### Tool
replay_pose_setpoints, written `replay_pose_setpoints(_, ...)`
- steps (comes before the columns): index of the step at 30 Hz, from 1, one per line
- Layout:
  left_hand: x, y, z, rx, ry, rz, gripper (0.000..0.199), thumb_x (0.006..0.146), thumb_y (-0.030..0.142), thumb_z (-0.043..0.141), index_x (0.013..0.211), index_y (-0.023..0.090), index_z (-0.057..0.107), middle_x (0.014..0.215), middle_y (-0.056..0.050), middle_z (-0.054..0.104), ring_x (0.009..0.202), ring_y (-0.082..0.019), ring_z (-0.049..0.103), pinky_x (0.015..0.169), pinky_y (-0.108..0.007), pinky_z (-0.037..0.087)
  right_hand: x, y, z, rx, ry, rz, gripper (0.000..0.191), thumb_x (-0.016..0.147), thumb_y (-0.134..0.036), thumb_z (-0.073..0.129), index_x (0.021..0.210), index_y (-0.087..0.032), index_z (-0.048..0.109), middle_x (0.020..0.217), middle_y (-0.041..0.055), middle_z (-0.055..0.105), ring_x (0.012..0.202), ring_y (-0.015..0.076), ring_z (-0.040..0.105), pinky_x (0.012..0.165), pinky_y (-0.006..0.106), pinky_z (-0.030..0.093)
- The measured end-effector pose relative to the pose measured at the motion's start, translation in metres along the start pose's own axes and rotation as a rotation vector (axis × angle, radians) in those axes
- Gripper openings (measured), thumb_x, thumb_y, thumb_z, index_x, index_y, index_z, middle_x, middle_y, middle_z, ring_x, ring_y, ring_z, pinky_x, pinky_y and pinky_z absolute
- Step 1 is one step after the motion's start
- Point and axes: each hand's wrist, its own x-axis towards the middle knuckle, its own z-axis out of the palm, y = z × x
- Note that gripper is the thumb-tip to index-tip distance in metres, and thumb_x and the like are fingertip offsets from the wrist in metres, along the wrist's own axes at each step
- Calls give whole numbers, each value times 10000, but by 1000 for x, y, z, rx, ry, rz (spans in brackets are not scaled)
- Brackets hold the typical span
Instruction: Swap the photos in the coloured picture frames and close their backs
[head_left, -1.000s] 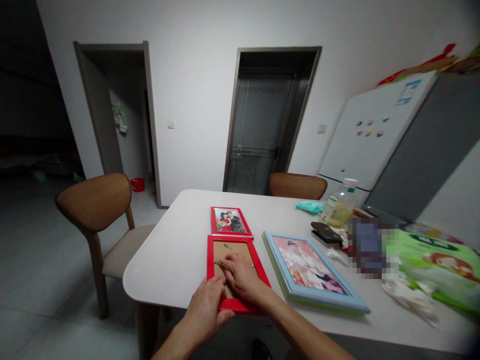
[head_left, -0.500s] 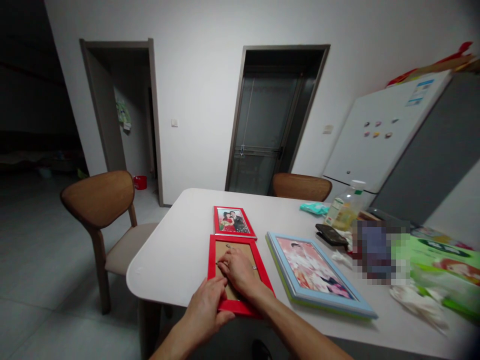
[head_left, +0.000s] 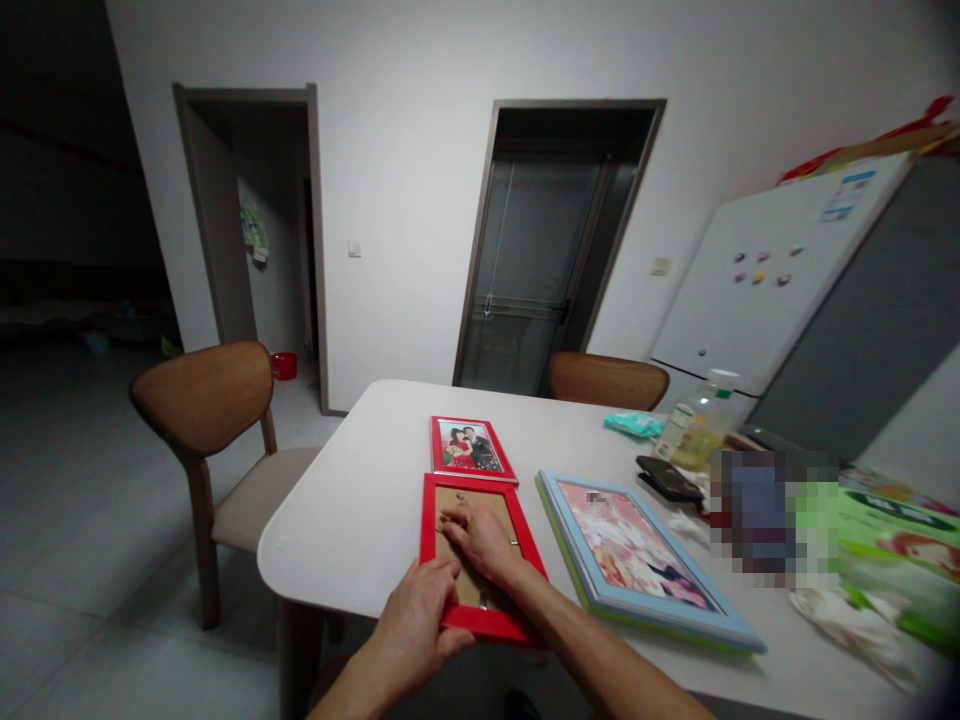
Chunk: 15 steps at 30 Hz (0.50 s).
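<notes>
A red picture frame [head_left: 429, 512] lies face down at the table's near edge, its brown backing board [head_left: 487, 498] upward. My left hand [head_left: 421, 612] is closed on the frame's lower left corner, thumb along the near rim. My right hand [head_left: 481, 540] rests over the board, fingers bent together at a small metal clip [head_left: 440, 529] on the left side; the fingertips partly cover it. Another metal clip [head_left: 514, 542] shows at the right side of the board. Just beyond lies a second red frame [head_left: 472, 446], face up, with a photo of a couple.
Right of my hands, a light blue frame [head_left: 645, 550] lies on a green-edged one. Farther right are a black wallet-like object [head_left: 670, 480], a bottle of yellowish liquid [head_left: 697, 420], crumpled tissues [head_left: 847, 620] and a green packet [head_left: 900, 530]. Chairs [head_left: 206, 395] stand around the white table [head_left: 337, 520].
The whole view has shifted slightly, with things appearing a little lower and to the right. Both hands keep their places on the red frame, the right fingers still at the left-side clip.
</notes>
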Motion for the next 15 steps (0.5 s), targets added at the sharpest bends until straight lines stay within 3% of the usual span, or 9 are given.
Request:
replay_pose_setpoints(10, -1, 3, 1, 0, -11, -30, 632, 599, 210, 667, 1172, 126, 415, 1189, -135, 485, 1126, -250, 406, 991, -418, 262, 36, 29, 6, -49, 98, 376, 215, 726, -343, 486, 756, -191, 635, 752, 65, 650, 729, 172, 566, 602, 249, 345)
replay_pose_setpoints(15, -5, 3, 0, 35, -12, -9, 623, 610, 199, 643, 1181, 147, 399, 1172, -127, 506, 1138, -243, 396, 988, -427, 258, 46, 36, 3, -6, 135, 466, 202, 681, -329, 523, 716, -159, 627, 744, 102, 643, 723, 200, 566, 597, 270, 354)
